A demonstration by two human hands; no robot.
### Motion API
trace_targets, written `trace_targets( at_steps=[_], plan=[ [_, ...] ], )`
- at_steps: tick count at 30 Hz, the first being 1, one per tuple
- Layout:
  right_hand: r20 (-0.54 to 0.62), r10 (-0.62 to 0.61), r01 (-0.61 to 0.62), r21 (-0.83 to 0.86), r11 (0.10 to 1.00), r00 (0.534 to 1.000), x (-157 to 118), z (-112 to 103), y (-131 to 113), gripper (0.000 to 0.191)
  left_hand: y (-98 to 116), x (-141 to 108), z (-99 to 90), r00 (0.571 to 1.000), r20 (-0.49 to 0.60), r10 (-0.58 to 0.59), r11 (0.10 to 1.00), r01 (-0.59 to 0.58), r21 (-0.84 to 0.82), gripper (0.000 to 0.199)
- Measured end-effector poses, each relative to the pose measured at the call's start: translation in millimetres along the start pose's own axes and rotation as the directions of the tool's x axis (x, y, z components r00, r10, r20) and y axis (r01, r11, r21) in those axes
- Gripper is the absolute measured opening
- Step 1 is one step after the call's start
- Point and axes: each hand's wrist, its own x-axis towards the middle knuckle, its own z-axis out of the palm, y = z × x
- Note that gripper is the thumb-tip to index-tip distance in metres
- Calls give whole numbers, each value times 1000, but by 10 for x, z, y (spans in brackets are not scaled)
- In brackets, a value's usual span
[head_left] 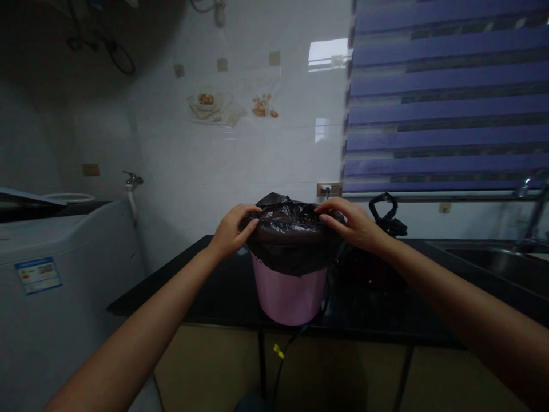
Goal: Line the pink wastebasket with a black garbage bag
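Note:
A pink bin (291,297) stands upright on the dark countertop (214,297), close to its front edge. Over its mouth a thin black trash bag (295,256) is spread, its edge folded down around the outside of the rim. At the left of the rim, my left hand (229,232) grips the bag between thumb and fingers. On the opposite side my right hand (352,226) has the bag's edge between thumb and fingers too. The folds of plastic hide the bin's inside.
Right of the bin sits a tied black plastic bag (388,220), partly behind my right forearm. A black cord (281,372) with a yellow tag hangs past the counter's front. The sink (497,260) is far right, a white washing machine (86,286) far left.

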Motion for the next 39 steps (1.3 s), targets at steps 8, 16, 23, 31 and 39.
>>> trace_targets(
  at_steps=[8,16,23,31,39],
  plan=[
    [301,33,-32,-10,999,953,50,48,-208,32,86,-26,9,984,172,-42,999,46,-16,26],
    [328,41,-27,-46,999,944,11,24,-162,35,50,-57,-11,976,214,-32,998,21,55,28],
    [389,103,-57,-129,990,916,-27,-15,-164,42,59,-34,-24,968,253,-13,998,-3,64,29],
    [480,122,-79,-110,991,868,33,-57,-172,41,71,1,-25,940,342,8,994,-45,100,30],
    [497,104,-60,-105,993,861,53,-78,-190,42,78,-4,-13,943,330,-38,996,8,92,30]
  ],
)
